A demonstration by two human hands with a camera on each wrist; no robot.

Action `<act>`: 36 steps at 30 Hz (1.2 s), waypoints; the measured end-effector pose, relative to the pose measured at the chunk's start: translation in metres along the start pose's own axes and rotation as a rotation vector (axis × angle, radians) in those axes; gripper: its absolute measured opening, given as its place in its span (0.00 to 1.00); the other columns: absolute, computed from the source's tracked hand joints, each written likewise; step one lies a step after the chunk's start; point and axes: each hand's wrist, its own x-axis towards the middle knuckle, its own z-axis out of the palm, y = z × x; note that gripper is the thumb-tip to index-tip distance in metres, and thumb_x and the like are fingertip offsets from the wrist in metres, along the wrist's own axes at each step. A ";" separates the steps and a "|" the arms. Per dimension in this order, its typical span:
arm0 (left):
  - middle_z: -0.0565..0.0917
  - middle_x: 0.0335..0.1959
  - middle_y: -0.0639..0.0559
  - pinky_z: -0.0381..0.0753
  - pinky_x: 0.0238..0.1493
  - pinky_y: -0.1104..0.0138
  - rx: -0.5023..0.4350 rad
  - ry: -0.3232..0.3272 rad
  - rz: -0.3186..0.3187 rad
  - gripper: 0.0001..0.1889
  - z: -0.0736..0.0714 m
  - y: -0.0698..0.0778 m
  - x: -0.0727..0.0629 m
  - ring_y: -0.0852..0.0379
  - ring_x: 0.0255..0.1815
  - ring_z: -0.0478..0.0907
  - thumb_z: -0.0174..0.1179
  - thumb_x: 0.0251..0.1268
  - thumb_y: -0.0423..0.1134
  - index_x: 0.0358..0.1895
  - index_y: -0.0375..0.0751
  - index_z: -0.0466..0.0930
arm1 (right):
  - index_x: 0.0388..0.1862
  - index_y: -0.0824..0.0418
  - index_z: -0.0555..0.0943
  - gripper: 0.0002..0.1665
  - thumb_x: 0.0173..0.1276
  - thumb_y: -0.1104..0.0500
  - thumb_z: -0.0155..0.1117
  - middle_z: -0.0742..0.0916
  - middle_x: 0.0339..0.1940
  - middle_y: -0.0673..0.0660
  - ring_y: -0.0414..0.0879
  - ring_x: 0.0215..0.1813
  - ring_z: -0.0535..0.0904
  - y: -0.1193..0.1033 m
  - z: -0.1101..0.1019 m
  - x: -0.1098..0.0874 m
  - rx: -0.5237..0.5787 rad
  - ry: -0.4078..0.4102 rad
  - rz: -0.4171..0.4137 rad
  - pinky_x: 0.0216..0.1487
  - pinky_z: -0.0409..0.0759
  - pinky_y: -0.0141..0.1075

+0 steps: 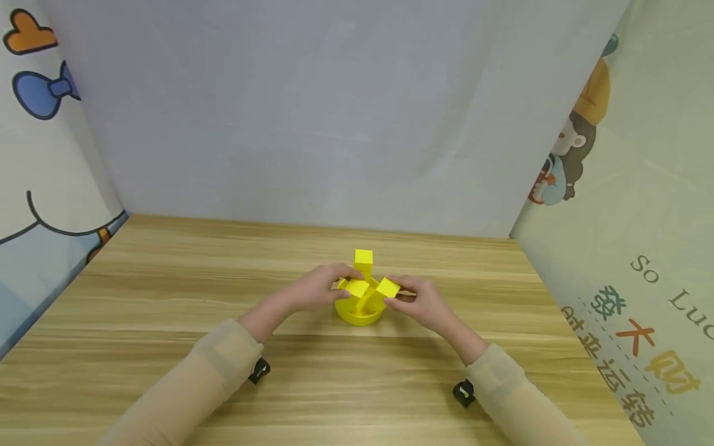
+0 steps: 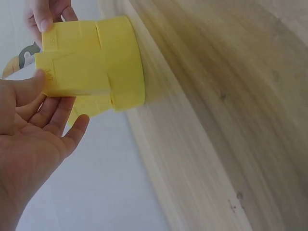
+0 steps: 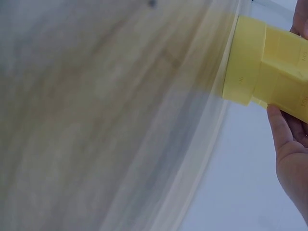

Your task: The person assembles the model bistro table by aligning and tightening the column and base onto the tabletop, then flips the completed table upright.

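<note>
A round yellow base (image 1: 359, 319) with a low rim and inner dividers stands on the wooden table. Several square-topped yellow blocks rise from it. My left hand (image 1: 319, 287) pinches the left block (image 1: 357, 288) near its top, thumb on the near side. The right block (image 1: 388, 287) is held the same way by my right hand (image 1: 426, 303). Behind them a third block (image 1: 364, 260) stands upright, touched by neither palm. Small raised marks show on the held block (image 2: 77, 74) in the left wrist view. Whether the blocks' lower ends sit fully in the base is hard to see.
The wood-grain table (image 1: 357, 390) runs back to a pale cloth backdrop (image 1: 312, 124). Printed cloths hang at both sides, with a cartoon on the left one (image 1: 39, 93) and lettering on the right one (image 1: 636, 334). Black wrist devices (image 1: 464, 393) sit under both sleeves.
</note>
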 end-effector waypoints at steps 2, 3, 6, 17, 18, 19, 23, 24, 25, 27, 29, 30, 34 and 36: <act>0.75 0.61 0.45 0.70 0.63 0.54 -0.028 0.025 -0.037 0.25 0.003 0.000 0.000 0.48 0.61 0.71 0.61 0.63 0.39 0.63 0.39 0.70 | 0.61 0.76 0.70 0.28 0.64 0.66 0.63 0.77 0.58 0.71 0.62 0.57 0.76 -0.005 0.000 -0.001 -0.002 -0.004 -0.001 0.51 0.79 0.36; 0.75 0.61 0.45 0.70 0.63 0.54 -0.043 0.046 -0.062 0.28 0.005 0.000 0.000 0.48 0.61 0.71 0.63 0.61 0.41 0.64 0.39 0.69 | 0.61 0.76 0.70 0.28 0.64 0.66 0.63 0.77 0.58 0.71 0.62 0.57 0.76 -0.006 -0.001 -0.001 -0.001 -0.005 0.001 0.51 0.79 0.36; 0.77 0.57 0.46 0.74 0.59 0.56 -0.087 0.143 -0.140 0.36 0.013 0.002 0.000 0.50 0.58 0.73 0.70 0.52 0.49 0.63 0.38 0.68 | 0.61 0.76 0.70 0.28 0.64 0.66 0.63 0.77 0.58 0.71 0.62 0.57 0.76 -0.008 -0.001 -0.001 0.000 -0.002 -0.002 0.50 0.79 0.35; 0.76 0.37 0.51 0.76 0.40 0.66 -0.061 0.297 -0.179 0.24 0.024 0.008 0.001 0.56 0.38 0.72 0.73 0.47 0.42 0.45 0.37 0.74 | 0.61 0.75 0.71 0.27 0.64 0.66 0.63 0.76 0.60 0.71 0.62 0.59 0.75 -0.009 0.000 0.000 0.014 0.001 0.003 0.52 0.79 0.41; 0.77 0.39 0.51 0.77 0.43 0.66 -0.054 0.285 -0.166 0.22 0.023 0.008 0.000 0.56 0.40 0.73 0.72 0.48 0.40 0.46 0.36 0.75 | 0.61 0.75 0.71 0.28 0.64 0.66 0.63 0.76 0.60 0.71 0.62 0.59 0.75 -0.009 0.000 0.000 0.012 -0.001 0.002 0.52 0.79 0.41; 0.78 0.40 0.51 0.78 0.45 0.65 -0.046 0.267 -0.151 0.21 0.022 0.007 -0.001 0.56 0.41 0.74 0.71 0.49 0.39 0.47 0.36 0.76 | 0.61 0.75 0.71 0.28 0.64 0.66 0.63 0.76 0.60 0.71 0.62 0.59 0.75 -0.009 0.000 0.000 0.011 -0.001 0.002 0.52 0.79 0.41; 0.81 0.48 0.48 0.77 0.54 0.59 -0.004 0.180 -0.060 0.19 0.014 0.001 -0.006 0.52 0.49 0.76 0.67 0.55 0.35 0.51 0.36 0.77 | 0.61 0.75 0.70 0.28 0.64 0.66 0.63 0.76 0.60 0.71 0.62 0.59 0.75 -0.009 0.000 -0.001 0.001 -0.005 0.008 0.52 0.79 0.39; 0.81 0.50 0.47 0.76 0.56 0.58 0.000 0.157 -0.040 0.19 0.012 -0.001 -0.008 0.51 0.52 0.76 0.66 0.56 0.34 0.52 0.36 0.77 | 0.61 0.75 0.70 0.28 0.64 0.66 0.63 0.76 0.60 0.71 0.62 0.59 0.75 -0.008 -0.001 -0.001 -0.001 -0.004 0.009 0.52 0.79 0.38; 0.80 0.52 0.46 0.74 0.58 0.56 0.004 0.132 -0.022 0.19 0.010 -0.003 -0.009 0.50 0.54 0.75 0.66 0.57 0.33 0.53 0.36 0.76 | 0.62 0.75 0.70 0.28 0.64 0.66 0.63 0.76 0.60 0.71 0.62 0.59 0.75 -0.008 -0.001 -0.001 -0.002 -0.004 0.013 0.51 0.79 0.37; 0.78 0.56 0.45 0.71 0.62 0.54 0.007 0.090 0.020 0.20 0.006 -0.007 -0.011 0.47 0.59 0.73 0.64 0.58 0.31 0.55 0.36 0.76 | 0.62 0.75 0.70 0.28 0.64 0.66 0.63 0.76 0.60 0.71 0.62 0.59 0.76 -0.008 -0.001 -0.001 -0.002 -0.004 0.014 0.51 0.79 0.36; 0.77 0.58 0.45 0.69 0.64 0.54 0.013 0.050 0.060 0.20 0.002 -0.011 -0.012 0.47 0.62 0.71 0.62 0.60 0.29 0.57 0.37 0.75 | 0.62 0.75 0.70 0.28 0.64 0.66 0.63 0.76 0.60 0.71 0.62 0.58 0.76 -0.007 -0.001 -0.001 -0.001 -0.004 0.013 0.51 0.79 0.35; 0.77 0.59 0.45 0.68 0.64 0.55 0.019 0.035 0.077 0.20 0.001 -0.014 -0.013 0.48 0.63 0.70 0.61 0.60 0.28 0.58 0.38 0.75 | 0.62 0.75 0.70 0.28 0.64 0.66 0.63 0.76 0.60 0.71 0.62 0.58 0.76 -0.006 -0.001 -0.001 -0.002 -0.005 0.012 0.51 0.79 0.34; 0.76 0.59 0.47 0.70 0.63 0.55 0.043 0.001 0.151 0.21 -0.004 -0.021 -0.012 0.49 0.63 0.70 0.57 0.61 0.24 0.58 0.41 0.75 | 0.62 0.75 0.70 0.28 0.64 0.66 0.63 0.77 0.60 0.71 0.62 0.59 0.75 -0.005 -0.001 -0.001 -0.001 -0.006 0.008 0.51 0.79 0.35; 0.73 0.61 0.46 0.69 0.64 0.54 0.050 -0.004 0.151 0.22 -0.006 -0.023 -0.012 0.48 0.64 0.68 0.57 0.61 0.25 0.59 0.43 0.75 | 0.61 0.75 0.70 0.28 0.64 0.66 0.63 0.77 0.60 0.70 0.62 0.59 0.75 -0.005 -0.001 -0.001 -0.004 -0.006 0.005 0.51 0.79 0.37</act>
